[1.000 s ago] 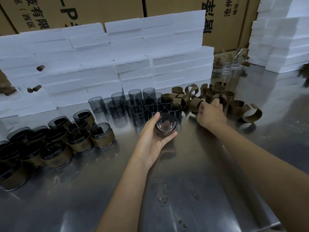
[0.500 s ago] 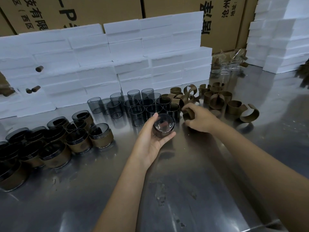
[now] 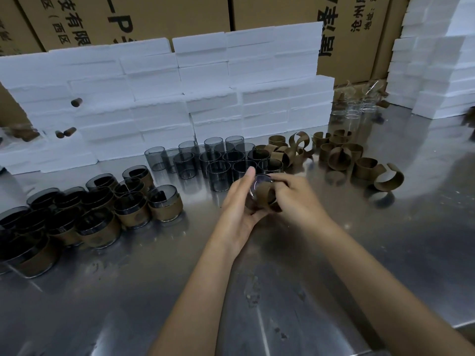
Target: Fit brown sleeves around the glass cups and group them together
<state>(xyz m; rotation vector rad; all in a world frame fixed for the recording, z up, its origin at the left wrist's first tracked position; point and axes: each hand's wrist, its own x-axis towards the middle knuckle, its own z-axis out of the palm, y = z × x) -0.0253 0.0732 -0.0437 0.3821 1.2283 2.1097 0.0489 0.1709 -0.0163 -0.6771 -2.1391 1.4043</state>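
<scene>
The work is at the fitting step. The left hand (image 3: 237,201) cradles one cup (image 3: 258,187) above the table (image 3: 282,291), palm and thumb curled round its far side, and the right hand (image 3: 293,199) presses a sleeve (image 3: 264,195) against the glass, fingers bent over the band. The sleeve looks only partly on; how far round it reaches is hidden by the fingers.

The cup lies tipped on its side, its axis near level, one round end turned up toward the person's head (base or mouth, I cannot tell). The sleeve's open slit seems to face the right palm.

Next, I judge, the band must be spread and pushed until it closes snugly round the wall, with the left hand steadying the glass against the push. Then the cup goes upright among the sleeved cups (image 3: 108,206) at the left. Bare cups (image 3: 218,163) wait just behind the hands, and loose sleeves (image 3: 341,155) beside them on the right.
</scene>
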